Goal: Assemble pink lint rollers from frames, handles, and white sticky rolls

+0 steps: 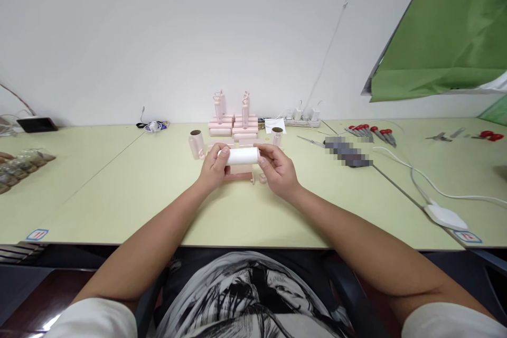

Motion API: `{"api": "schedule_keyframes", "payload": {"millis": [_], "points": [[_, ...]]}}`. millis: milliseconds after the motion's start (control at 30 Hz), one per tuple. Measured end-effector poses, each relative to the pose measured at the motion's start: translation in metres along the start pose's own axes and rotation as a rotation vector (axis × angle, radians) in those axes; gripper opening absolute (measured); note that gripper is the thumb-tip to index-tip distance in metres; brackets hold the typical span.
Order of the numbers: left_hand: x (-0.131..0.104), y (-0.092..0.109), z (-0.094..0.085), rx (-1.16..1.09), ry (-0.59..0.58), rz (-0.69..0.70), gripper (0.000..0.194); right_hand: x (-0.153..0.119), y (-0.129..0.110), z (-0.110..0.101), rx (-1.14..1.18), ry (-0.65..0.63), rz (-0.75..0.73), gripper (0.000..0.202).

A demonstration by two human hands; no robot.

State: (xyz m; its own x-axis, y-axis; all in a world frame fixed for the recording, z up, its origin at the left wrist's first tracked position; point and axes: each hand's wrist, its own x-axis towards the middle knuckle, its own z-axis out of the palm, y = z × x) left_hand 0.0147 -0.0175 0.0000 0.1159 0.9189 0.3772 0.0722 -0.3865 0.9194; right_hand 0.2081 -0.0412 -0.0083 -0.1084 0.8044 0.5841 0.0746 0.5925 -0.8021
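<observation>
A white lint roller [243,156] lies level between my two hands, above the table. My left hand [216,166] grips its left end, thumb along the near side. The fingers of my right hand [279,169] close around its right end. Just below and behind it, a pink handle piece [240,176] rests on the table, partly hidden by the roller and my hands. Beside my left hand stands a pink roll with a cardboard core [196,144]. Another such roll [277,136] is behind my right hand.
Behind, pink rollers [221,128] are stacked, with pink handles [245,116] upright on them. A power strip [304,122] runs along the wall. Right lie red-and-grey tools [382,134], a cable and a white device [447,215]. A person's hand [5,157] is near wrapped packs [24,169] at left.
</observation>
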Motion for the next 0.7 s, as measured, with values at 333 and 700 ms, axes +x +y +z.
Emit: {"api": "schedule_keyframes", "payload": {"millis": [333,700], "points": [[-0.004,-0.002,-0.002,0.203,-0.293,0.134,0.043,0.005,-0.006,-0.006,0.002,0.128,-0.028,0.037],[-0.010,0.003,-0.001,0.373,-0.397,0.170,0.052,0.003,-0.005,-0.004,0.013,0.080,-0.030,0.040]]}}
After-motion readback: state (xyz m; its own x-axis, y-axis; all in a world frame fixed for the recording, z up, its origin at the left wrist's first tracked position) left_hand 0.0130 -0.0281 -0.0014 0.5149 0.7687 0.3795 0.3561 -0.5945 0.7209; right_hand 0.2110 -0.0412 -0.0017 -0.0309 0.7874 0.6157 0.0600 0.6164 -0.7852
